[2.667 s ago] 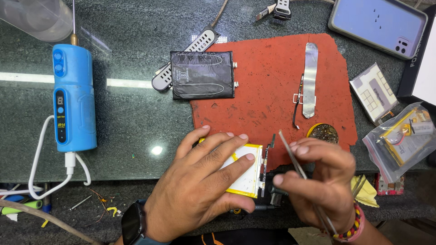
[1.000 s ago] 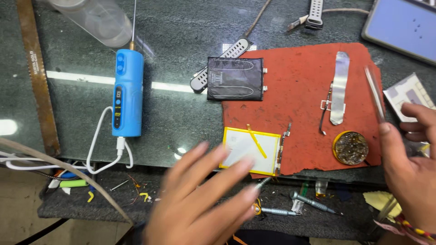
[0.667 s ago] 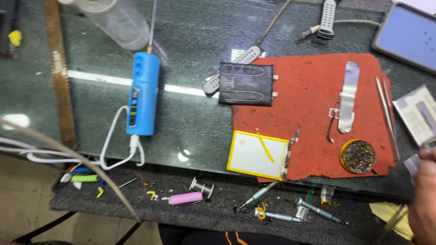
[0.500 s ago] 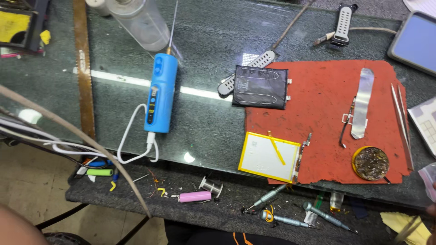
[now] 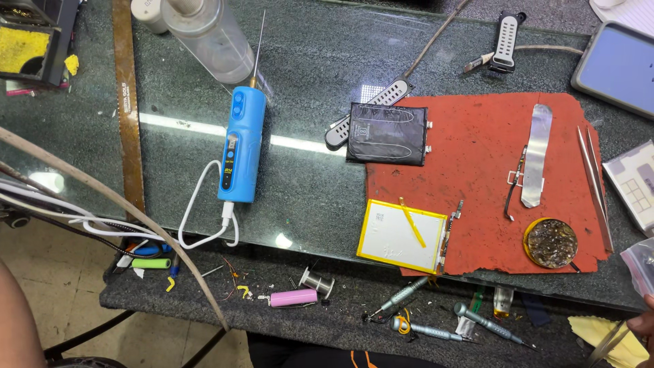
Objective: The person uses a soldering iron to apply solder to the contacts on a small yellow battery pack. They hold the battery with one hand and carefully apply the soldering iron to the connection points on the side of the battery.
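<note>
Only a sliver of my right hand (image 5: 644, 326) shows at the bottom right edge, next to a yellow cloth (image 5: 608, 332); a thin metal piece lies by it, and I cannot tell whether the hand grips it. My left hand is out of view. A white flat battery with yellow edges (image 5: 398, 235) lies untouched at the front of a red mat (image 5: 477, 197). On the mat also rest a black battery (image 5: 387, 133), a metal strip (image 5: 535, 153), tweezers (image 5: 594, 184) and a round tin of brass wool (image 5: 550, 242).
A blue corded soldering tool (image 5: 240, 146) lies on the glass top, with a clear bottle (image 5: 208, 37) and a ruler (image 5: 127, 102) at the left. A phone (image 5: 616, 68) sits at the back right. Screwdrivers (image 5: 490, 324) and a pink cell (image 5: 293, 298) lie on the lower ledge.
Both hands left the white battery. The tweezers now lie on the mat's right side. My left hand went out of view and the view swung left.
</note>
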